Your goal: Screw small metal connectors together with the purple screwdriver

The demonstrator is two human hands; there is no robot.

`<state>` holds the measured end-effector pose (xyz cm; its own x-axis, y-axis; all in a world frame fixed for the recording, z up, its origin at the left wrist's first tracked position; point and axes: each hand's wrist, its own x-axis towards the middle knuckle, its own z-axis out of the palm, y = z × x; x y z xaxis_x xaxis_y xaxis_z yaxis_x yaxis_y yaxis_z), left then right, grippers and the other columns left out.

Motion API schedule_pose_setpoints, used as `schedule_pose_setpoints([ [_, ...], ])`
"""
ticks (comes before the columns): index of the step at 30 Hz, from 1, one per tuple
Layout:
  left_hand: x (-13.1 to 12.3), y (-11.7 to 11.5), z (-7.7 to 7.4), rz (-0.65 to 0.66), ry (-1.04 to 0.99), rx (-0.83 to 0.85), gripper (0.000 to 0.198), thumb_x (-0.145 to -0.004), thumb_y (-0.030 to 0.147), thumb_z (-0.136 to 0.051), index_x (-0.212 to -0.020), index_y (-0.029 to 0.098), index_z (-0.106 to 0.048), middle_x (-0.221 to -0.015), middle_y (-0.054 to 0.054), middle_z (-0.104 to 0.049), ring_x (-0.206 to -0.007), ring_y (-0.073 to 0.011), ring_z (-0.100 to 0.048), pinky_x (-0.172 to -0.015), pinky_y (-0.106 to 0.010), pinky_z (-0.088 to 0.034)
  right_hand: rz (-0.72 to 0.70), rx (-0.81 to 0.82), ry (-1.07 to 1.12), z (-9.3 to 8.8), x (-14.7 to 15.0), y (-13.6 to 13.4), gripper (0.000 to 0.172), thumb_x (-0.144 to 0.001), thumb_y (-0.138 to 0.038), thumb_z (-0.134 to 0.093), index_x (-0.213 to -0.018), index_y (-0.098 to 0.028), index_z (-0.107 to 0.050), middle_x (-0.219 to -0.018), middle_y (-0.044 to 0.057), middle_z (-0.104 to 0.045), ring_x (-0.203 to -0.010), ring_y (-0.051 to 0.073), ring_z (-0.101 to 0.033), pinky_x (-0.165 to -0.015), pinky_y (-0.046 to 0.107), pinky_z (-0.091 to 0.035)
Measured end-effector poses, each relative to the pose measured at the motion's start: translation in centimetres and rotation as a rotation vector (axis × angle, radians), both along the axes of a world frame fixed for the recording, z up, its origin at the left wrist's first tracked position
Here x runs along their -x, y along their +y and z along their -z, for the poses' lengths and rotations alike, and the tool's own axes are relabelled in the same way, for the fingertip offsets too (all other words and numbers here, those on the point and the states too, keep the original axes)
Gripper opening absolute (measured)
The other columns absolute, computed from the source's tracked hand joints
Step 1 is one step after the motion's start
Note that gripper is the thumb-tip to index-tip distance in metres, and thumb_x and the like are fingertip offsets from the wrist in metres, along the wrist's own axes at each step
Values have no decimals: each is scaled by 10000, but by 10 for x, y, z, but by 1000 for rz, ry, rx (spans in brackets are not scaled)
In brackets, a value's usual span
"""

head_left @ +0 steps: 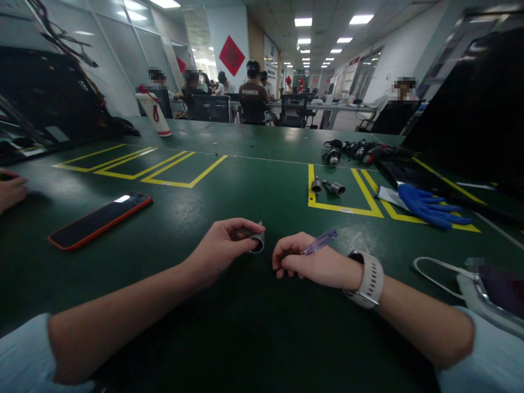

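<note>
Low over the green table, my left hand [225, 244] pinches a small grey metal cup-shaped part [257, 243] between thumb and fingers. Its open mouth faces me and a thin stem sticks up behind it. Just to the right, my right hand [301, 256] is closed around a screwdriver with a clear purple handle [321, 241]. That handle points up and back over the hand, while the tip is hidden by my fingers. Two similar metal cup-shaped parts, one upright [316, 185] and one lying on its side [336, 188], are inside a yellow-taped box farther off.
An orange-edged phone [100, 219] lies at left, near another person's hand [11, 191]. Blue-and-white gloves [429, 204], a cluster of dark metal parts [333, 156] and a white-cased device with a strap [487, 295] are at right. A white cup [155, 114] stands tilted at the back left.
</note>
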<state>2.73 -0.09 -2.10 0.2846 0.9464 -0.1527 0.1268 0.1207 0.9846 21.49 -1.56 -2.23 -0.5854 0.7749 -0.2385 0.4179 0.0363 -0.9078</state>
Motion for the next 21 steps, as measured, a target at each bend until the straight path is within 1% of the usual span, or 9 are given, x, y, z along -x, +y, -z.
schedule_pose_setpoints([
  [3, 0, -1, -2, -2, 3, 14, 185, -624, 82, -694, -793, 157, -701, -957, -51, -705, -900, -182, -642, -813, -313, -505, 4, 40, 40, 0, -2, 0, 201, -784, -50, -411, -735, -134, -587, -732, 20, -606, -587, 91, -506, -479, 183, -369],
  [5, 0, -1, -2, 2, 5, 19, 187, -629, 81, -693, -800, 156, -699, -943, -49, -707, -867, -175, -646, -807, -313, -507, 29, 35, 63, 1, -3, 0, 234, -851, -126, -387, -727, -133, -585, -724, 23, -592, -569, 93, -488, -476, 197, -359],
  [8, 1, 0, -1, 24, -4, 29, 197, -645, 97, -694, -834, 155, -693, -946, -43, -705, -851, -165, -649, -797, -302, -510, 100, -77, 119, 4, -4, 0, 345, -930, -298, -360, -703, -149, -572, -625, -13, -501, -537, 93, -434, -467, 208, -322],
  [10, 1, 1, 0, 24, 0, 38, 208, -649, 102, -692, -850, 152, -686, -935, -39, -707, -831, -157, -652, -794, -298, -511, 180, -155, 163, 6, -3, -1, 310, -919, -352, -418, -707, -165, -546, -572, -50, -422, -500, 86, -379, -456, 211, -289],
  [12, 1, 1, 0, 11, 12, 42, 213, -642, 95, -690, -848, 145, -682, -912, -36, -709, -812, -152, -652, -794, -298, -511, 257, -194, 200, 8, -2, -1, 225, -866, -330, -530, -703, -175, -516, -560, -71, -404, -476, 76, -350, -450, 211, -278],
  [14, 0, 1, 0, -1, 13, 39, 207, -634, 88, -686, -834, 141, -681, -898, -35, -711, -813, -152, -652, -795, -296, -511, 277, -185, 252, 11, -2, 0, 215, -789, -306, -638, -676, -174, -511, -568, -66, -454, -479, 73, -385, -458, 212, -306],
  [16, 0, 2, 0, 0, 8, 38, 202, -633, 89, -684, -828, 142, -682, -911, -37, -711, -833, -156, -653, -798, -294, -512, 255, -138, 328, 14, -4, 0, 229, -730, -323, -701, -664, -165, -549, -581, -44, -521, -505, 86, -455, -485, 223, -358],
  [18, 0, 3, 0, 2, 4, 32, 198, -634, 91, -683, -825, 145, -684, -923, -37, -710, -840, -158, -653, -797, -293, -513, 229, -56, 424, 18, -6, 0, 249, -755, -386, -664, -693, -150, -613, -614, -2, -591, -555, 112, -532, -539, 249, -409],
  [21, 1, 5, 2, -1, 3, 13, 198, -636, 85, -682, -826, 143, -688, -957, -40, -704, -857, -163, -652, -794, -294, -514, 275, 60, 547, 24, -8, -1, 403, -852, -452, -478, -689, -131, -658, -599, 42, -621, -563, 129, -567, -561, 268, -418],
])
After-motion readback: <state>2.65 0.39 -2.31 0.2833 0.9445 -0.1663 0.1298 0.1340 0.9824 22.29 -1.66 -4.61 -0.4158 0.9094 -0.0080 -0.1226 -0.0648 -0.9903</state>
